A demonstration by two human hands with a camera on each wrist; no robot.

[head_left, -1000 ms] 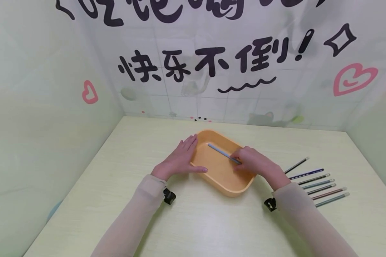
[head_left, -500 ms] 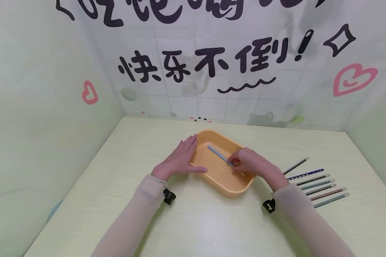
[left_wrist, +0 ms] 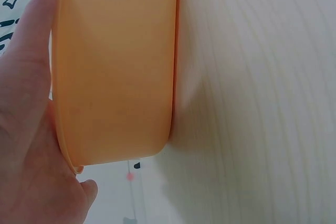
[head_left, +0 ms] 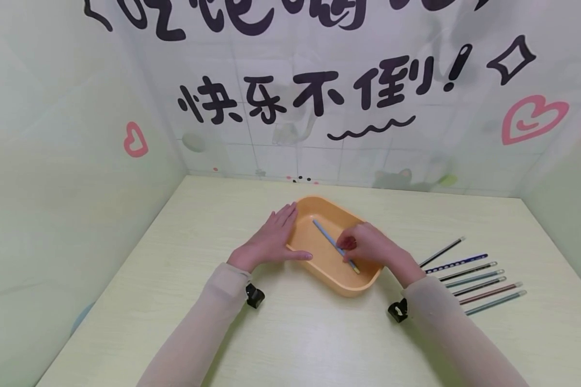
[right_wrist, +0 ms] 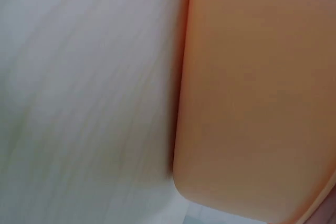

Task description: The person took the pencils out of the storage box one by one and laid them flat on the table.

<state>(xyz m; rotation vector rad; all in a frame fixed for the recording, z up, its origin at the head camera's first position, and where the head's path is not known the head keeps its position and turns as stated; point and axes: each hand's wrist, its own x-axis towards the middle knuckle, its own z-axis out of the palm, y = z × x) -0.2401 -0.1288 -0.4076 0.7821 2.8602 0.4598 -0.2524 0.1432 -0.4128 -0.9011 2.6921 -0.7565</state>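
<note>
An orange plastic tray [head_left: 312,250] with rounded corners stands at an angle on the table. Inside it lies a light blue pencil [head_left: 325,234], slanting from the upper left to the lower right. My right hand [head_left: 370,246] reaches over the tray's right rim and pinches the pencil near its middle, covering a short stretch of it. Along the left rim rests my left hand [head_left: 268,241], fingers straight and thumb spread over the near edge. The tray's outer wall [left_wrist: 115,72] fills much of the left wrist view. In the right wrist view, the wall hides nearly all the hand.
Several pencils [head_left: 474,283] lie fanned out on the table to the right, partly behind the right forearm. A printed white sheet [head_left: 271,156] rises behind the table's far edge. Pale wood-grain tabletop [head_left: 310,338] surrounds the tray.
My right hand has moved left and a little towards the tray's middle. The blue pencil has turned steeper, and its yellowish lower end now shows. The left hand stays put.
</note>
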